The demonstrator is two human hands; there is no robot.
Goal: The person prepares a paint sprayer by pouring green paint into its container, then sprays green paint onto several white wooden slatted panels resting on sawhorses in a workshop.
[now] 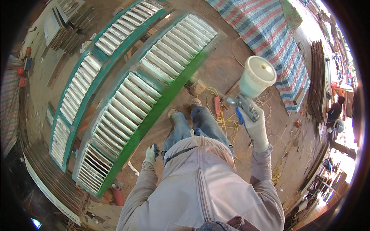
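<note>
My right hand point(257, 129), in a white glove with blue on it, is raised at the right and closed round a metal spray gun point(246, 107). A translucent white paint cup point(256, 79) sits on top of the gun, whose nozzle points left. Facing it is the nearer louvred shutter point(133, 104), with pale, patchy slats in a green frame. Its long side edge towards me is bright green. Low beside my left leg hangs my gloved left hand point(150, 154), its fingers loosely apart with nothing seen in them.
Behind lies a second louvred shutter point(104, 57) with a teal frame. A yellow hose point(227, 125) and thin cords loop over the floor near my feet. Striped sheeting point(269, 42) covers something at the far right. A red can point(117, 195) stands by the shutter's near end.
</note>
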